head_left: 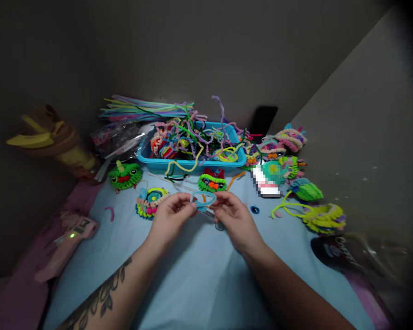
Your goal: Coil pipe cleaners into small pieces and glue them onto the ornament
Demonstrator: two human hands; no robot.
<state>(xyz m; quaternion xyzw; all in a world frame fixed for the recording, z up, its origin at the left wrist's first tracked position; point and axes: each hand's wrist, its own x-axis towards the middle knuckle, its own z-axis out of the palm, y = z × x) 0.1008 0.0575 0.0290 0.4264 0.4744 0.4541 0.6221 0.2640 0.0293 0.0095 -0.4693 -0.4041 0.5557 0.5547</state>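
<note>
Between my two hands is a light-blue pipe cleaner (203,200), bent into an oval loop. My left hand (176,208) pinches the loop's left side between thumb and fingers. At the loop's right end, my right hand (232,215) has its thumb and fingers closed on it. Just beyond the loop sits a green pipe-cleaner figure (211,181) with eyes, an orange beak and red on top. A dark ring-shaped item (219,225) shows beneath my right hand; what it belongs to is partly hidden.
Behind stands a blue basket (192,163) full of pipe-cleaner pieces. Long pipe cleaners (147,109) lie at the back left. A green figure (125,176), a pink glue gun (69,245), a black button (255,210), a yellow-green piece (323,218) and a coffee jar (344,252) surround the hands.
</note>
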